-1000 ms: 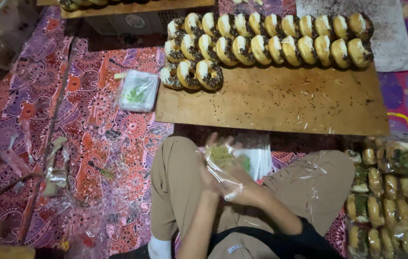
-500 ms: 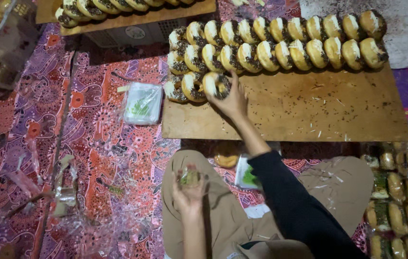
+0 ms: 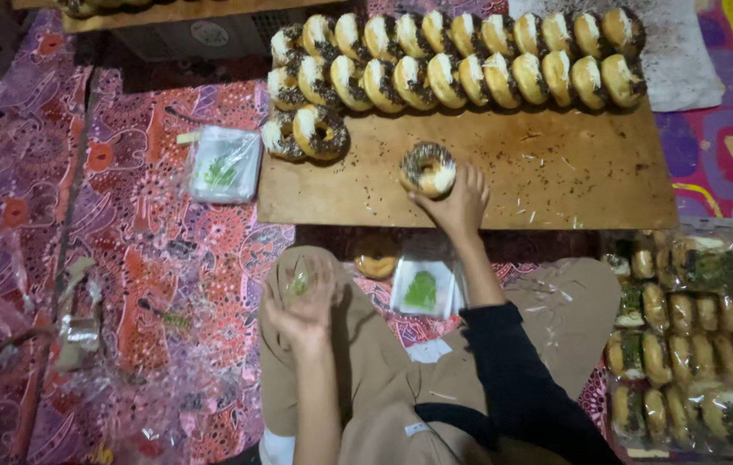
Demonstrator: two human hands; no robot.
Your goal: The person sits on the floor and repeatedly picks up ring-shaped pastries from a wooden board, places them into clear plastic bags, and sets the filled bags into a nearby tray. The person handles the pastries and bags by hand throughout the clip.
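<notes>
Wooden board (image 3: 504,185) sits at twelve o'clock from my lap, two rows of sprinkle-topped donuts (image 3: 470,65) along its far edge. Head view only.

Right hand (image 3: 457,202): half a second ago it was reaching up into the donut cluster at the board's left end; now it is nearer me, fingers curled round one chocolate-sprinkled donut (image 3: 428,168), gripping it from the near side, the donut low over the bare middle of the board or touching it, can't tell which. So one donut has come off the stack, and two loose ones (image 3: 306,133) are left at that end, at about eleven o'clock.

Left hand (image 3: 302,306): a second ago both hands were together at a clear wrapper over my lap; now it is alone above my left knee, palm up, fingers loosely cupped round a small clear plastic bag (image 3: 299,284) with a green patch. Mouth of the bag open or not, can't tell.

Stack of flat wrappers (image 3: 425,288) with green print lies between my knees, a plain donut (image 3: 377,257) just beside it at ten o'clock. Tub of wrappers (image 3: 224,164) at ten o'clock on the patterned cloth (image 3: 151,258). Bagged donuts (image 3: 693,336) piled at three o'clock.
</notes>
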